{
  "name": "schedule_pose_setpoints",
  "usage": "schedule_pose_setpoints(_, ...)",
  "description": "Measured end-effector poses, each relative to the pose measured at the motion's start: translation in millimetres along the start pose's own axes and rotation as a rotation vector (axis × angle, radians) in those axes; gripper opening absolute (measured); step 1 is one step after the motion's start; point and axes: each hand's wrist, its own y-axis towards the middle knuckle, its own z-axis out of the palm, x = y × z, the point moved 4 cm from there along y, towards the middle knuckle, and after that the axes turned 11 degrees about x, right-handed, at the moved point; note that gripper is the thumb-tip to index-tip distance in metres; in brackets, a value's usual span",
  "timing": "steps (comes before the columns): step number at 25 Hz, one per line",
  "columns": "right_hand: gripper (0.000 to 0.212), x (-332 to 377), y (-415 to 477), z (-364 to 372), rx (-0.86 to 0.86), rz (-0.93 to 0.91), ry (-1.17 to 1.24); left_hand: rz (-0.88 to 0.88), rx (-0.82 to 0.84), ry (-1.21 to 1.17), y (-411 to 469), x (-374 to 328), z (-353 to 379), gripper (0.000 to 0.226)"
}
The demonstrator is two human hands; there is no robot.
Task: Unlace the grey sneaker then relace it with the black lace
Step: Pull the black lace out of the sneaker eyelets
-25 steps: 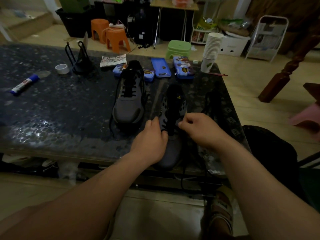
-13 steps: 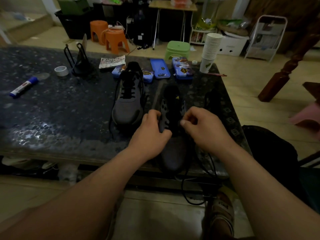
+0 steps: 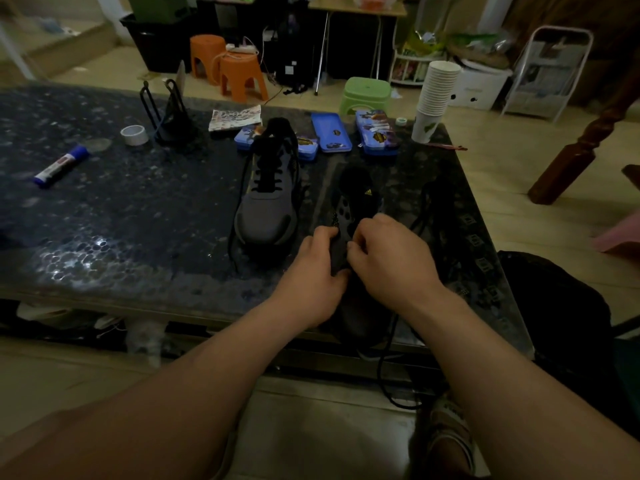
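A grey sneaker (image 3: 349, 209) lies at the table's near edge with its toe toward me and its upper eyelets empty. My left hand (image 3: 311, 271) grips the sneaker's left side by the eyelet row. My right hand (image 3: 388, 254) has its fingers curled at the middle of the tongue, pinching the black lace (image 3: 389, 368), which hangs off the table edge in a loop toward the floor. Where the fingertips meet the lace is hidden. A second grey sneaker (image 3: 266, 199), laced in black, stands to the left.
On the dark speckled table (image 3: 121, 216) lie blue tins (image 3: 330, 133), a stack of paper cups (image 3: 436, 98), a tape roll (image 3: 134, 135), a glue stick (image 3: 60, 166) and a black stand (image 3: 169, 116). Another dark lace (image 3: 436, 202) lies right of the shoe. Stools stand beyond.
Both hands have moved up the sneaker toward its middle and closer together. The lace loop now hangs lower off the table edge.
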Motion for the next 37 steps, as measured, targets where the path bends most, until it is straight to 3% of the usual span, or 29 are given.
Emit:
schedule_pose_setpoints(6, 0.011, -21.0, -4.9, -1.9, 0.215, 0.132, 0.355, 0.052, -0.044, 0.086, -0.6, -1.4, 3.5, 0.061)
schedule_pose_setpoints(12, 0.023, -7.5, 4.2, 6.6, 0.078, 0.136, 0.157, 0.025, -0.079, 0.061, -4.2, 1.7, 13.7, 0.067)
schedule_pose_setpoints(16, 0.021, -16.1, 0.4, 6.1, 0.252, 0.106, 0.778, 0.038, -0.105, 0.073, -3.6, 4.9, 19.3, 0.066)
schedule_pose_setpoints(18, 0.022, -19.3, -5.4, 4.1, 0.345, 0.098, 0.927, 0.044, -0.091, 0.101, -2.4, 2.8, 21.2, 0.066)
schedule_pose_setpoints(21, 0.036, -21.0, -3.6, 5.6, 0.346, 0.187, 0.607, 0.040, -0.096, 0.108, -1.7, 1.3, 19.7, 0.065)
schedule_pose_setpoints(24, 0.038, -11.6, 1.3, 7.1, 0.146, 0.241, 0.334, 0.016, -0.098, 0.119, -2.6, 1.2, 18.2, 0.065)
schedule_pose_setpoints(26, 0.034, -3.5, 2.6, 7.9, 0.114, 0.173, 0.354, 0.010, -0.087, 0.094, -2.1, 2.0, 19.1, 0.064)
schedule_pose_setpoints(30, 0.028, 1.9, -10.1, -5.3, 0.307, -0.009, 0.522, -0.024, -0.088, 0.093, 1.0, 7.0, 19.3, 0.065)
schedule_pose_setpoints(34, 0.046, -10.1, -13.1, -9.4, 0.257, 0.144, 0.459, -0.019, -0.094, 0.133, 3.0, 1.9, 22.7, 0.059)
schedule_pose_setpoints(37, 0.041, -2.9, -0.4, -0.5, 0.155, 0.235, 0.281, -0.020, -0.091, 0.116, 4.0, 0.8, 22.9, 0.045)
